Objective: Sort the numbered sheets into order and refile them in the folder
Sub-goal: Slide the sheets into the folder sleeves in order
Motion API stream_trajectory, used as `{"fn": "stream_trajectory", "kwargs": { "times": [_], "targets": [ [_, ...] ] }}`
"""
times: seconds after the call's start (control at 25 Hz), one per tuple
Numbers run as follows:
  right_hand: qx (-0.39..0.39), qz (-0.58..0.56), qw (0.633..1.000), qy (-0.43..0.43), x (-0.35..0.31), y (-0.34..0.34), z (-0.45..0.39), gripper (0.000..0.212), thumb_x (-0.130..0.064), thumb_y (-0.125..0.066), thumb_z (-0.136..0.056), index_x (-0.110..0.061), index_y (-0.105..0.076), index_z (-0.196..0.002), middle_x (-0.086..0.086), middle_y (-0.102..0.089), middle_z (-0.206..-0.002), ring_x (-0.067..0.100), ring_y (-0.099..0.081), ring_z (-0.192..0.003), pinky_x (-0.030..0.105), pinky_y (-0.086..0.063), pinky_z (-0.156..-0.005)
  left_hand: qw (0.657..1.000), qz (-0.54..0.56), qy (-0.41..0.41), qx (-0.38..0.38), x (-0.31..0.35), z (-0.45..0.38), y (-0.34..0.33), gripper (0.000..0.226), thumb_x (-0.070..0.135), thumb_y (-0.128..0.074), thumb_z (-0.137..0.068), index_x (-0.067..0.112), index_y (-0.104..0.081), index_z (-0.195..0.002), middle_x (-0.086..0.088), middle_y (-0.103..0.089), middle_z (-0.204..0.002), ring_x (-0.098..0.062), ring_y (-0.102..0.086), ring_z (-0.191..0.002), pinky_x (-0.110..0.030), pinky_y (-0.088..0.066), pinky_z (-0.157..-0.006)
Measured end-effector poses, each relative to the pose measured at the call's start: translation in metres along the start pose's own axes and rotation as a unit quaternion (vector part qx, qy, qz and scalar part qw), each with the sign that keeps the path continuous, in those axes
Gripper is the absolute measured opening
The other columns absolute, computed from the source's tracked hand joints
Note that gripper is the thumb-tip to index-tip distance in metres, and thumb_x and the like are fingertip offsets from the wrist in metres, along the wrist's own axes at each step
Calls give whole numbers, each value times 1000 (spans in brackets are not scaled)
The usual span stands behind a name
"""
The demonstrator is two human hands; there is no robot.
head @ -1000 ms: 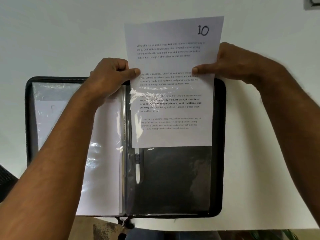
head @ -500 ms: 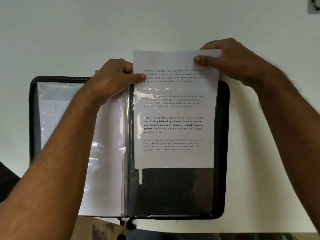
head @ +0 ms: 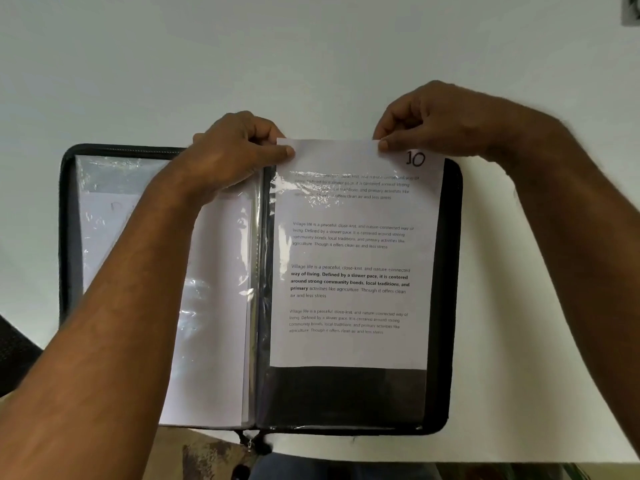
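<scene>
1. While the sheet marked 10 (head: 353, 258) sits most of the way down in the clear sleeve (head: 346, 396) on the right half of the folder (head: 450, 271), its top edge is above the sleeve mouth and a dark band of empty pocket shows below its bottom edge, so it is not yet seated.
2. The left hand (head: 228, 157) pinches the sheet's upper left corner between thumb and curled fingers, possibly with the sleeve's lip; I cannot tell the two apart there.
3. The right hand (head: 436, 123) pinches the top edge just left of the written number, fingers curled.
4. Likely trouble: if one hand pushes harder than the other, the paper could skew and jam against the sleeve's side seam.
5. Pressing down from the top edge alone may buckle the thin sheet, since friction against the plastic holds its lower part; a crease near the top would follow.
6. Should the sleeve mouth close, the corner could catch and fold.
7. The left half of the folder holds more sleeves with white sheets (head: 207, 341) already in them; their numbers are hidden under glare and the left forearm.
8. The folder lies open and flat on a plain white table (head: 311, 57), its zip pulls (head: 251, 441) hanging at the near edge.
9. Beyond the table's near edge a patterned floor (head: 207, 459) shows; a dark object (head: 631, 8) sits at the far right corner, too cropped to name.
</scene>
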State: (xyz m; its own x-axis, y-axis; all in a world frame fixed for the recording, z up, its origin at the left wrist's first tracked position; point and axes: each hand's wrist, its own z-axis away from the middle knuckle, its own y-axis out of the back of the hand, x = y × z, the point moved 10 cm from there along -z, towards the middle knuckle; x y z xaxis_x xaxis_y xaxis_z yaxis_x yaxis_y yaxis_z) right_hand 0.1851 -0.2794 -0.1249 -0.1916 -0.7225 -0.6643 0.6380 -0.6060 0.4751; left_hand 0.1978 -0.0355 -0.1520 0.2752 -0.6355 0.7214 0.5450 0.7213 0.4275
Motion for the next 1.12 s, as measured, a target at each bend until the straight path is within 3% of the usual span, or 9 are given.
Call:
{"fn": "stream_trajectory", "kwargs": {
  "times": [0.08, 0.2, 0.36, 0.56, 0.68, 0.88, 1.0, 1.12],
  "targets": [
    [-14, 23, 1000, 5, -6, -7, -4, 7, -25, -72, -96, -23, -78, -99, -8, -78, -90, 0, -71, -78, 24, -54, -79, 999, -48, -17, -18, 4, 0, -3, 30, 44, -80, -83, 17, -72, -76, 3, -57, -82, -14, -52, -65, -32, -42, -68],
    [-37, 59, 998, -2, -9, -12, -7, 6, -26, -71, -97, -26, -77, -97, -12, -77, -87, -7, -69, -71, 23, -53, -76, 995, -88, -26, -40, 6, 1, -6, 36, 67, -71, -66, 33, -77, -77, 14, -63, -71, -10, -57, -68, -48, -39, -84],
    [-72, 101, 992, -15, -13, -16, -8, 9, -28, -73, -95, -33, -76, -88, -14, -76, -85, -1, -70, -76, 23, -50, -74, 996, -76, -43, -31, 4, 1, -3, 28, 63, -77, -72, 37, -79, -82, 22, -60, -66, -1, -49, -67, -49, -33, -83],
    [-97, 201, 975, -22, -23, -24, -10, 9, -31, -77, -92, -35, -76, -84, -19, -70, -76, -1, -62, -77, 23, -41, -66, 995, -85, -48, -23, 5, 2, -3, 17, 56, -81, -76, 39, -78, -79, 26, -55, -66, -3, -43, -68, -46, -30, -83],
    [-102, 228, 968, -8, -33, -29, -6, 5, -29, -77, -91, -33, -79, -89, -19, -69, -77, 1, -61, -77, 23, -42, -65, 995, -87, -50, -28, 4, 2, -4, 23, 62, -80, -72, 41, -78, -79, 17, -53, -75, -3, -42, -70, -47, -29, -83],
    [-132, 232, 964, 1, -42, -46, 1, 7, -28, -79, -90, -34, -82, -93, -19, -72, -78, 1, -65, -77, 27, -51, -72, 993, -100, -56, -31, 8, 2, -5, 27, 66, -79, -67, 42, -78, -80, 18, -59, -81, -6, -51, -83, -49, -36, -88],
    [-146, 255, 956, -2, -44, -56, 2, 17, -20, -75, -92, -35, -83, -90, -22, -70, -67, 1, -64, -73, 30, -56, -71, 994, -98, -48, -24, 7, 3, -3, 36, 72, -77, -59, 43, -78, -82, 14, -59, -102, -16, -58, -101, -50, -40, -93],
    [-149, 273, 950, -9, -44, -62, 2, 32, -10, -68, -91, -38, -83, -86, -18, -72, -70, 4, -65, -72, 36, -60, -73, 992, -114, -45, -8, 8, 3, -1, 25, 63, -84, -67, 43, -77, -81, 13, -54, -106, -14, -54, -106, -55, -40, -103]
  ]
}}
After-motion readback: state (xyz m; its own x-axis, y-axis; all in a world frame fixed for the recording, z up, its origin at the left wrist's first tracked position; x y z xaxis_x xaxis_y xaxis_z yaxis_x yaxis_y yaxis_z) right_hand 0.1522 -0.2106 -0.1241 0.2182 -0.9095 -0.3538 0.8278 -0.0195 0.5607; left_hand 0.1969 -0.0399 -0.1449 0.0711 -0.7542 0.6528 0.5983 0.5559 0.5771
